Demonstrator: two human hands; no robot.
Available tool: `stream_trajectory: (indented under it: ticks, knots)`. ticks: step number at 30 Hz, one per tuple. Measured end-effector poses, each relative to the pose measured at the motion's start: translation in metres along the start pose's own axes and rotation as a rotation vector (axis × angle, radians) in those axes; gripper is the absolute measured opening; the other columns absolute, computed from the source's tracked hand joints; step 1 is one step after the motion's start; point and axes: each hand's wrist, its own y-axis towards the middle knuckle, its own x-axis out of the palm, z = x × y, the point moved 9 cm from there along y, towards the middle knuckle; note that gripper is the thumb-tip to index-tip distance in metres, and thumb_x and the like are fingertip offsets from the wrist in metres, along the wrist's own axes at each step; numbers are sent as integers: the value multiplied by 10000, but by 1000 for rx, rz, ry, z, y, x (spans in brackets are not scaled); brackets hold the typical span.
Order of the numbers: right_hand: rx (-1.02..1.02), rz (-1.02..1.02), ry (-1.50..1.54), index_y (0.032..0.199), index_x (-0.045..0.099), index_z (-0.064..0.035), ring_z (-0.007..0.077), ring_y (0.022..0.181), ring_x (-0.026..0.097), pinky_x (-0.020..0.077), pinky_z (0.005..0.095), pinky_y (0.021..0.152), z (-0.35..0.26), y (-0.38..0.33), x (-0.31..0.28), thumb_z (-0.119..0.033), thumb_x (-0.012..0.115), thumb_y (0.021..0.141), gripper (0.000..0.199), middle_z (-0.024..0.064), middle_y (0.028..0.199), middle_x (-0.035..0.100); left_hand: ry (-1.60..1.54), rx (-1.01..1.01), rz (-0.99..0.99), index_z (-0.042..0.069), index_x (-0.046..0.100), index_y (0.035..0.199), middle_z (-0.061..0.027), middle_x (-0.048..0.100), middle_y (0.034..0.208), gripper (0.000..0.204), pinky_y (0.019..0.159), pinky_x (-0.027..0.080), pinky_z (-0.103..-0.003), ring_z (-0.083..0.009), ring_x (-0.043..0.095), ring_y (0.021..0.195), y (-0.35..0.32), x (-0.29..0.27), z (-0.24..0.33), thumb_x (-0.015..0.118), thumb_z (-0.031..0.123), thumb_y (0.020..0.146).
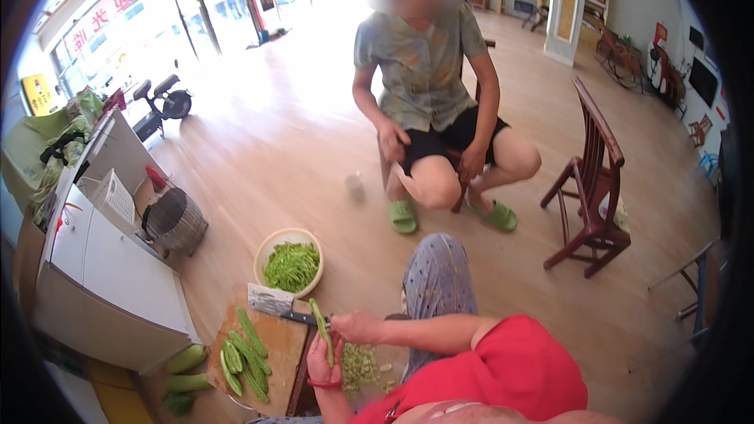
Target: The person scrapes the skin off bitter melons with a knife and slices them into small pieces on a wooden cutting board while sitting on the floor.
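Note:
My left hand [323,360], with a red band at its wrist, holds a long green strip of what looks like halved bitter melon [320,327] upright. My right hand [355,327] is closed right beside it; what its fingers grip is hidden. A cleaver [269,299] lies across the far corner of the wooden cutting board [277,390], its black handle pointing toward my right hand. Several green bitter melon pieces [250,356] rest on the board. Just beyond, a pale bowl [258,258] contains sliced green strips [291,267].
Pale scraps [361,367] lie below my right hand. Whole green vegetables [187,382] sit left of the board. Opposite me a person [428,71] in green slippers sits. A wooden chair [589,188] stands right; a white cabinet [110,275] and a woven basket [174,221] stand left.

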Motion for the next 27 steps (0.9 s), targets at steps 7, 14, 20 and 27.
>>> stream_trajectory:
  ticks: [7,14,20,27]
  knots:
    - [-3,-3,-159,839,488,-52,372,684,577,451,451,566,14,5,-9,-187,423,783,159,187,734,588,178,5,21,7,440,1167,-94,540,1082,312,761,486,-299,-190,547,968,14,20,2,401,90,869]
    - [-145,54,-118,803,469,-42,353,699,578,449,449,576,14,36,-8,-148,470,765,112,196,715,576,227,35,-39,-3,453,1167,-85,479,1167,345,895,384,-305,-176,463,1068,25,50,38,412,163,868]
    - [63,-190,-336,752,491,-6,353,607,588,467,430,526,23,22,38,-118,489,740,112,209,638,574,-11,-125,186,5,455,1160,-74,537,1075,315,835,426,-319,-171,525,957,20,-28,-12,418,140,878]
    - [-78,-257,-426,781,482,11,354,637,595,469,433,571,15,7,36,-116,475,744,132,221,653,580,-70,-81,102,20,482,1127,-62,569,994,299,752,451,-290,-150,548,859,16,-19,-25,418,175,880]
